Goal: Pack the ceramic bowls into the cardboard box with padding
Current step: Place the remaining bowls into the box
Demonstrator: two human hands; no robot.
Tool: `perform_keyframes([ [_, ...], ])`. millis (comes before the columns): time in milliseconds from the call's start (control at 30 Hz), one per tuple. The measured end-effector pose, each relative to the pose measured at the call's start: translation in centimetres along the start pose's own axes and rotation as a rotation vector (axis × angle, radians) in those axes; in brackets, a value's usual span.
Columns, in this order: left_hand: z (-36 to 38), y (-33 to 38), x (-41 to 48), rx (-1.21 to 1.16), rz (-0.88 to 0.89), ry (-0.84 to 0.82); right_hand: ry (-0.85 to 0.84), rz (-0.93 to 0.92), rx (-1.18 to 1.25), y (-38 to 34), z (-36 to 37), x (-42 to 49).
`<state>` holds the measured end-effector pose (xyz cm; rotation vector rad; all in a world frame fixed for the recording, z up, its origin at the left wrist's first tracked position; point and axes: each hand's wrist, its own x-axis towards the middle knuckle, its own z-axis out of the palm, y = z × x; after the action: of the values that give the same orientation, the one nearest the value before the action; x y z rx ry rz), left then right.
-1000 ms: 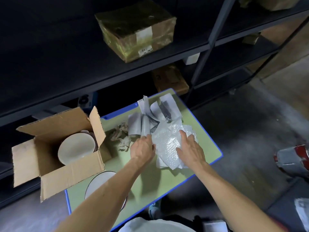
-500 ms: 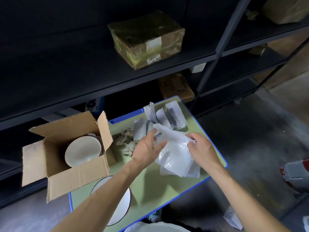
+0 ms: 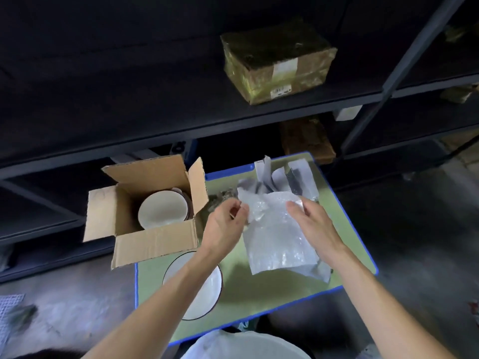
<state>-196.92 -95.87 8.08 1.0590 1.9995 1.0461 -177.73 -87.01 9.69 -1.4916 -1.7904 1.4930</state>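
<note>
An open cardboard box point(image 3: 153, 242) stands at the left edge of a small green table point(image 3: 259, 288), with a cream ceramic bowl point(image 3: 162, 213) inside it. A second white bowl with a dark rim point(image 3: 207, 288) sits on the table below the box, partly hidden by my left forearm. A sheet of bubble wrap point(image 3: 277, 237) is lifted above the table. My left hand point(image 3: 225, 226) pinches its upper left corner. My right hand point(image 3: 315, 224) holds its upper right edge, fingers curled over it.
Grey folded padding sheets point(image 3: 274, 177) and shredded paper point(image 3: 220, 199) lie at the table's far side. Dark metal shelving point(image 3: 233, 117) stands behind, carrying a taped brown parcel point(image 3: 278, 63). Another white bowl rim point(image 3: 246, 345) shows at the bottom edge. Concrete floor surrounds the table.
Both hands have raised the bubble wrap off the table and spread it out by its top corners. The view has shifted so the box and table appear further right.
</note>
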Motion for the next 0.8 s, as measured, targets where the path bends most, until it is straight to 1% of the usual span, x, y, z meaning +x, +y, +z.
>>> perform_keyframes([
  [67,-0.7,0.1,-0.7,-0.005,-0.027,0.045,-0.054,0.038,0.013,0.0,0.4,0.2],
  [167,-2.0,0.2,-1.8,-0.038,-0.06,0.08,-0.119,0.089,-0.077,-0.1,0.5,0.1],
  [333,-4.6,-0.9,-4.3,-0.004,-0.063,0.097,-0.18,0.056,-0.11,-1.3,1.2,0.2],
  [433,-6.4,-2.4,-6.0,0.062,-0.071,0.169,-0.225,0.031,-0.13,-2.4,2.3,0.7],
  [500,-7.4,-3.7,-7.3,0.155,-0.077,0.216,-0.242,0.01,-0.136,-2.4,3.4,1.1],
  [633,-8.6,-7.0,-10.3,0.564,-0.055,0.289,-0.27,-0.015,-0.149,-2.4,5.6,1.1],
  [700,-8.7,-8.6,-11.6,0.692,-0.089,0.278,-0.306,-0.012,-0.205,-2.6,6.4,0.9],
  [800,-8.5,-10.1,-12.3,0.783,-0.192,0.183,-0.342,-0.019,-0.282,-2.8,7.2,0.7],
])
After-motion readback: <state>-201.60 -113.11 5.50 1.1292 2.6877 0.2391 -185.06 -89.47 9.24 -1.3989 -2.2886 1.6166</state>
